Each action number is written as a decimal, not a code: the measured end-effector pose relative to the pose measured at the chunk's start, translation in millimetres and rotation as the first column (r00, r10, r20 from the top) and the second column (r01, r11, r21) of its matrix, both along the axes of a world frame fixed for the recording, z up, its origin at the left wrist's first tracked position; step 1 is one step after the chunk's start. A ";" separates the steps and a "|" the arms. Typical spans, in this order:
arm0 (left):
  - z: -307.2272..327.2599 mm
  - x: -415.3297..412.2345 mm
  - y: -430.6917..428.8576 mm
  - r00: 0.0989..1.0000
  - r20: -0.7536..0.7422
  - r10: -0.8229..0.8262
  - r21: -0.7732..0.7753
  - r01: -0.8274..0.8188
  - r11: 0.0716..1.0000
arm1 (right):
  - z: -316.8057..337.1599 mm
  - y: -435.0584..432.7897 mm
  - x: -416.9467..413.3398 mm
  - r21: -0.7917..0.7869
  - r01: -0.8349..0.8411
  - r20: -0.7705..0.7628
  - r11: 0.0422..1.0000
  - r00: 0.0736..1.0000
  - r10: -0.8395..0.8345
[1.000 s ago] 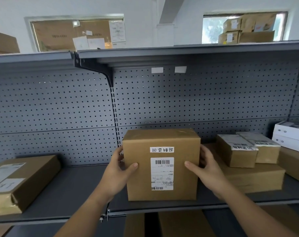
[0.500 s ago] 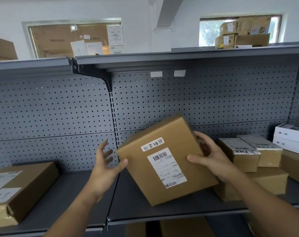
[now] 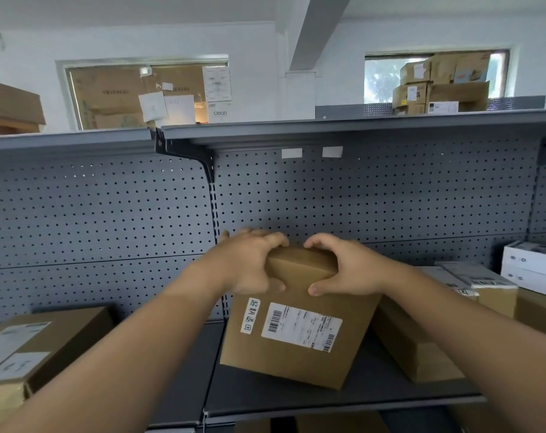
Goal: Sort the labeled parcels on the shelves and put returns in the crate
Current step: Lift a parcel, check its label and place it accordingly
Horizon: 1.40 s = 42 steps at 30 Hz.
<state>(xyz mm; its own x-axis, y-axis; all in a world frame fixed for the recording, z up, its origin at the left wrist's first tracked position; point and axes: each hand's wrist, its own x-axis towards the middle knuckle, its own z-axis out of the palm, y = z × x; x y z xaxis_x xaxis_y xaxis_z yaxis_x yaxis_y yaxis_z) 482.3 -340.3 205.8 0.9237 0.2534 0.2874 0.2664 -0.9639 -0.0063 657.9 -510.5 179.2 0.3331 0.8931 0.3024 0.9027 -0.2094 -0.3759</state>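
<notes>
A brown cardboard parcel (image 3: 293,345) with a white shipping label and a small handwritten sticker is tilted over the grey shelf (image 3: 343,398), its labels turned sideways. My left hand (image 3: 249,264) grips its upper left corner, fingers curled over the top edge. My right hand (image 3: 346,265) grips the upper right corner the same way. No crate is in view.
A large taped box (image 3: 37,348) lies on the shelf at the left. To the right are a long flat box (image 3: 412,342), small labelled parcels (image 3: 481,285) and white boxes (image 3: 531,267). Grey pegboard backs the shelf; an upper shelf (image 3: 359,126) overhangs.
The parcel has been rotated clockwise, so its labels now lie sideways. Both hands shifted from its sides to its top edge. The camera view tipped slightly downward.
</notes>
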 end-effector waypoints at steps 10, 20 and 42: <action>-10.4 6.5 18.7 0.993 -0.113 -0.023 -0.204 0.000 0.979 | -10.2 2.1 -10.5 0.053 0.095 0.034 0.994 0.995 -0.096; -65.2 -48.3 73.4 0.915 0.404 -0.014 -0.754 0.341 0.562 | -101.3 -49.9 27.0 0.242 0.083 -0.462 0.967 0.886 0.039; -197.0 -61.3 65.8 0.884 0.409 0.228 -0.909 0.372 0.186 | -143.0 -25.4 -3.6 0.320 0.245 -0.771 0.915 0.629 0.101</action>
